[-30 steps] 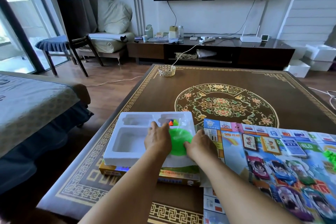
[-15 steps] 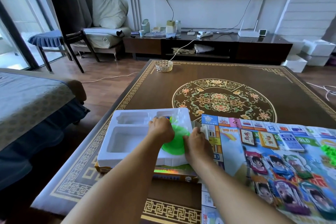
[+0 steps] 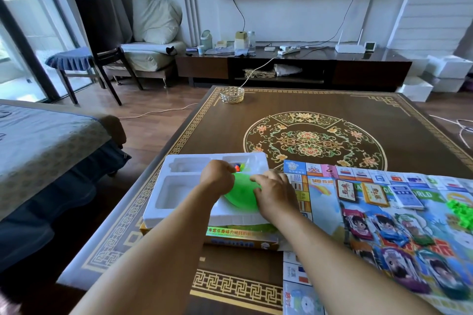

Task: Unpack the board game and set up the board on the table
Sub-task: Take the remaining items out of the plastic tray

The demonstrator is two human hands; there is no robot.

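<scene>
Head view: green disc (image 3: pixel 240 193) gripped between left hand (image 3: pixel 217 176), right hand (image 3: pixel 275 193).

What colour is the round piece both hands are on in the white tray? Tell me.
Bright green round piece, seen in the head view, the only one.

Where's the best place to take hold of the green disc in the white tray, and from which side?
Pinch the green disc at its left and right rims, coming from above: it tilts in the white tray, near edge exposed. The left hand and right hand already flank it.
</scene>
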